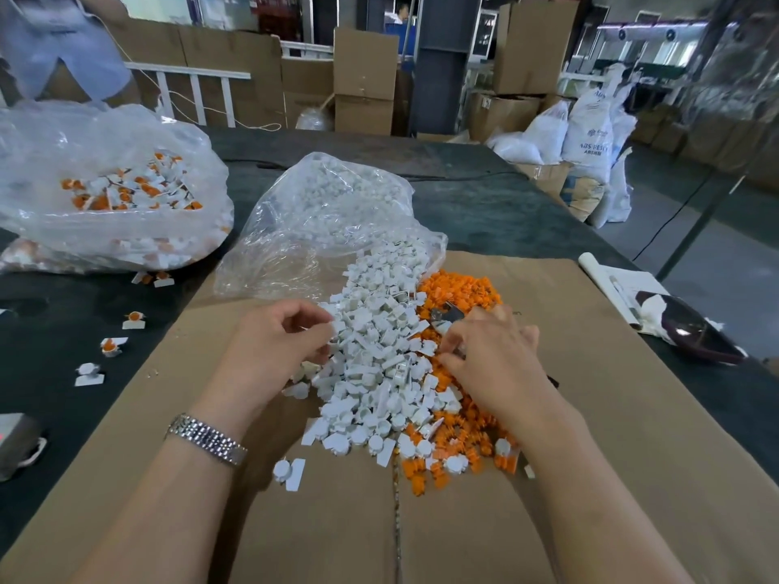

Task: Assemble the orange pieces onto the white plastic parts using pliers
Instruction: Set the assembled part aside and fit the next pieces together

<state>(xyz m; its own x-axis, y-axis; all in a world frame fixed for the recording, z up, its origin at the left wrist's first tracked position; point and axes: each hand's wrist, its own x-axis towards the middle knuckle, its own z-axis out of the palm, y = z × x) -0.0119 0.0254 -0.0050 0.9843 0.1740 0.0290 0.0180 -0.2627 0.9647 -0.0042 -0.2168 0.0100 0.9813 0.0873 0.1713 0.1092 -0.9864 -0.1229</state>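
A heap of white plastic parts [379, 373] spills from a clear bag [320, 212] onto a cardboard sheet [611, 415]. Orange pieces [459, 290] lie in a pile along its right side. My left hand [274, 343] sits at the left edge of the white heap, thumb and fingers pinching a white part. My right hand [493, 360] rests on the border of both piles and grips the pliers [447, 320], whose metal jaws poke out beyond the fingers. The plier handles are hidden under the hand.
A second clear bag [105, 196] at the back left holds assembled white-and-orange parts; a few more [111, 345] lie loose on the dark table. A dark scoop [687, 330] and papers sit at right. Cardboard boxes and white sacks stand behind.
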